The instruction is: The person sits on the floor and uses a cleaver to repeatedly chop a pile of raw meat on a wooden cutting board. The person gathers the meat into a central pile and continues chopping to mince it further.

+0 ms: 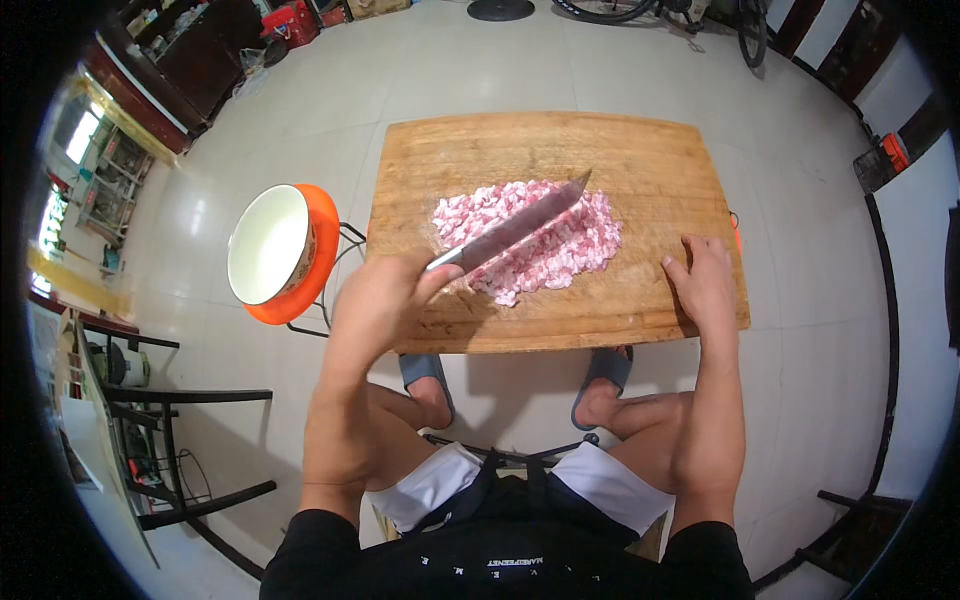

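My left hand [385, 298] is wrapped round the handle of a large kitchen knife [515, 224]. Its blade slants up to the right above a spread of pink-and-white chopped meat [560, 262], hiding a strip of it; whether the edge touches the meat I cannot tell. The meat lies in small bits on the middle of a thick wooden cutting board [660, 165]. At the board's right side, my right hand [706, 284] rests on the wood with thumb and fingers apart, holding nothing.
Left of the board, a white bowl [270, 245] stands on an orange round stool [318, 262] with dark metal legs. Below the board's near edge are my slippered feet. A dark chair frame [185, 395] is at the left; a bicycle [690, 12] stands far back.
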`<state>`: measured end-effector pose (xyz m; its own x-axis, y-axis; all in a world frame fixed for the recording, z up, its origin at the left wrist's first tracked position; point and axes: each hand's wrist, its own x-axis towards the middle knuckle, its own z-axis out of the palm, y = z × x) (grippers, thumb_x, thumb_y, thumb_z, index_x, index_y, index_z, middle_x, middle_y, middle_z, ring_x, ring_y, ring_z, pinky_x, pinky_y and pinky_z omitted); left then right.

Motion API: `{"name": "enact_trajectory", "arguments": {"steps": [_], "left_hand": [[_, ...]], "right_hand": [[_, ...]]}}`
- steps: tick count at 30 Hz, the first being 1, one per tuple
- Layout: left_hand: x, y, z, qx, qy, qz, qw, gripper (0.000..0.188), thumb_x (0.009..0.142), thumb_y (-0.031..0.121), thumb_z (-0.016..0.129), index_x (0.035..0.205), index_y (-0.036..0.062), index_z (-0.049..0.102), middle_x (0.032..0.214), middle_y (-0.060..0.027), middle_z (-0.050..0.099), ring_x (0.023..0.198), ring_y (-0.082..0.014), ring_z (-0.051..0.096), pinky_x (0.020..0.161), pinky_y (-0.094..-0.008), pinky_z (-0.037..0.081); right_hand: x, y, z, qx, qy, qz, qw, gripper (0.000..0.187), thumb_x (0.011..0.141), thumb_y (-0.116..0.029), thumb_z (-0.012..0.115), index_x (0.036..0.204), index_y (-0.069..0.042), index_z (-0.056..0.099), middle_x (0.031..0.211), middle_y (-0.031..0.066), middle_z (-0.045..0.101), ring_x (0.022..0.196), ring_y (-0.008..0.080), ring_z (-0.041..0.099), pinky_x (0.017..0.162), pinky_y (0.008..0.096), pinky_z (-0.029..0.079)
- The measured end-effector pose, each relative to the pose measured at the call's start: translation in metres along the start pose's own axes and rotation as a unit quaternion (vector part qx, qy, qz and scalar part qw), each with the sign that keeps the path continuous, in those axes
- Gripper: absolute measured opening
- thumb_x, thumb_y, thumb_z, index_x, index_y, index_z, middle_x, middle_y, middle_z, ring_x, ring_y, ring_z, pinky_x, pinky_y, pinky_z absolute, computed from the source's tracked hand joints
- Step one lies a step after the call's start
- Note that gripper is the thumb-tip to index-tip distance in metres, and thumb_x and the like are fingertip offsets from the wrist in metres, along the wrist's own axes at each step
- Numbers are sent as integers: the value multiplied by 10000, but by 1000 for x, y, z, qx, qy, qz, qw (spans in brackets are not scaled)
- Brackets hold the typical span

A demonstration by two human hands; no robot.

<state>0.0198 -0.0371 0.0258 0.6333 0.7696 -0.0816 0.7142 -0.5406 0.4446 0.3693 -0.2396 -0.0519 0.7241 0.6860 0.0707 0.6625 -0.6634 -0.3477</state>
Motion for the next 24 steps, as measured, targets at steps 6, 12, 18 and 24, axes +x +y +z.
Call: {"name": "enact_trajectory", "arguments": {"steps": [6,12,18,24], "left_hand": [[-2,-8,-3,-91,32,-17,995,419,1058,407,667,1029,-9,708,738,-231,619,664,-372,580,681,-469,498],[2,1,-5,8,-4,-42,999,441,1031,448,693,1030,8,723,815,-250,680,805,-456,671,717,-515,507],[2,-13,5,-34,13,-51,998,438,1038,433,690,1052,-4,712,797,-260,666,765,-455,653,703,-514,491],[3,-6,-2,-10,14,-52,999,434,1046,440,681,1052,8,723,761,-213,666,696,-383,648,668,-477,489]], "right_hand": [[-1,0,-1,6,-2,-4,1000,543,950,-290,787,1397,-14,650,1354,194,602,1299,399,554,1097,492,484],[2,-1,0,-12,-11,3,1000,547,949,-290,788,1400,-15,646,1370,203,602,1299,408,554,1091,496,486],[2,4,4,5,3,-19,1000,536,946,-295,793,1381,-13,660,1344,213,609,1284,406,563,1080,490,491],[0,3,1,0,-9,-5,1000,532,945,-292,795,1378,-13,662,1351,205,609,1286,398,564,1087,484,490]]}}
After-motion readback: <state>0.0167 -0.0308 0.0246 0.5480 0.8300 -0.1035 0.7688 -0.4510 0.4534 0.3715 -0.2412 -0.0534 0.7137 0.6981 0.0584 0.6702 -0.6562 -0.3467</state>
